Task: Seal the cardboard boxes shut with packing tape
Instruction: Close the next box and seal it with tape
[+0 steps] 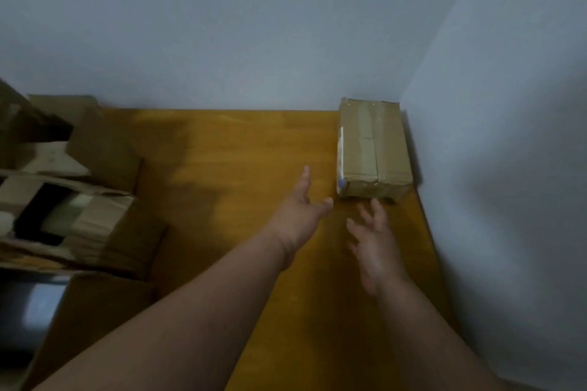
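1. Two bare forearms reach from the near edge toward the far right corner of the wooden worktop (pixel 241 149).
2. The left hand (pixel 300 211) is stretched out flat, fingers straight and released, thumb spread to the right; it holds nothing.
3. The right hand (pixel 376 243) is blurred, its fingers spread loosely and released, the fingertips just short of the near end of the taped box (pixel 373 149).
4. That taped box lies closed in the far right corner, close to both walls, with tape strips running along its top.
5. Open boxes (pixel 79 200) with raised flaps crowd the left side, near to far.
6. Between those open boxes and the taped box the worktop surface is bare wood, and both hands hang over it.
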Motion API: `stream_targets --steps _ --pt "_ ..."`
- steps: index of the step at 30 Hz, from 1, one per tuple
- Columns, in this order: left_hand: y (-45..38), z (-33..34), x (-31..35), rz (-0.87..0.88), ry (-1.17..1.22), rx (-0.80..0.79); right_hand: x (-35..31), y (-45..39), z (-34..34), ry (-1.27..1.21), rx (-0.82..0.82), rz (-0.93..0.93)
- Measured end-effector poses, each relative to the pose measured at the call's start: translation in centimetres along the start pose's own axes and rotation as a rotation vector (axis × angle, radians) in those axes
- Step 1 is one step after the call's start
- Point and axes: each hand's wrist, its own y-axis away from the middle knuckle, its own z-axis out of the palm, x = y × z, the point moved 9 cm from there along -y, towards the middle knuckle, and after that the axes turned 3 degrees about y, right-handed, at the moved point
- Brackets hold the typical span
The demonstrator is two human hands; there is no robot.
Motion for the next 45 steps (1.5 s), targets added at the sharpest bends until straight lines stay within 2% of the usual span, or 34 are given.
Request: stream_targets --steps 5,8,11,14,16,19,21,23,27,29,31,37,42,45 --pt "6.0 -4.1 2.5 0.149 -0.233 -0.008 2.2 5.3 8.7 0.077 -0.209 0.026" --pt "10.9 -7.3 4.2 0.274 -0.412 -0.034 2.3 10.5 14.5 0.053 -0.310 -0.034" --pt "16.4 -12.4 4.4 0.374 -0.448 -0.020 2.3 15.7 20.0 -0.003 -0.361 -0.132" --pt "22.1 -19.0 3.7 0.467 -0.510 0.090 2.1 20.9 24.6 0.001 -0.348 -0.236" --pt "26.0 -23.7 3.1 0.538 -0.505 0.205 2.4 23.3 26.2 0.007 -0.257 -0.220" --pt "30.7 -31.5 2.1 0.601 -0.308 0.445 2.8 25.5 27.5 0.110 -0.122 -0.151" --pt "31.8 -36.5 0.4 0.539 -0.185 0.591 2.5 26.1 28.3 0.210 -0.104 -0.124" --pt "31.3 -40.1 -2.1 0.403 -0.120 0.656 2.1 26.2 29.1 0.272 -0.096 -0.084" --pt "28.7 -41.9 -8.8 -0.017 0.016 0.509 2.4 25.8 30.1 0.301 -0.083 0.035" --pt "28.4 -41.4 -11.4 -0.167 0.150 0.423 2.7 25.7 30.2 0.316 -0.084 0.062" --pt "28.6 -41.3 -12.1 -0.182 0.264 0.374 2.9 25.9 30.3 0.317 -0.081 0.062" --pt "29.9 -43.9 -11.5 -0.155 0.245 0.337 2.5 28.0 31.5 0.279 -0.087 0.033" --pt "31.6 -48.3 -10.7 -0.241 0.048 0.108 -0.1 30.2 35.4 0.281 -0.093 -0.053" --pt "33.0 -53.2 -11.2 -0.267 -0.107 0.108 -0.9 32.1 39.4 0.296 -0.096 -0.088"
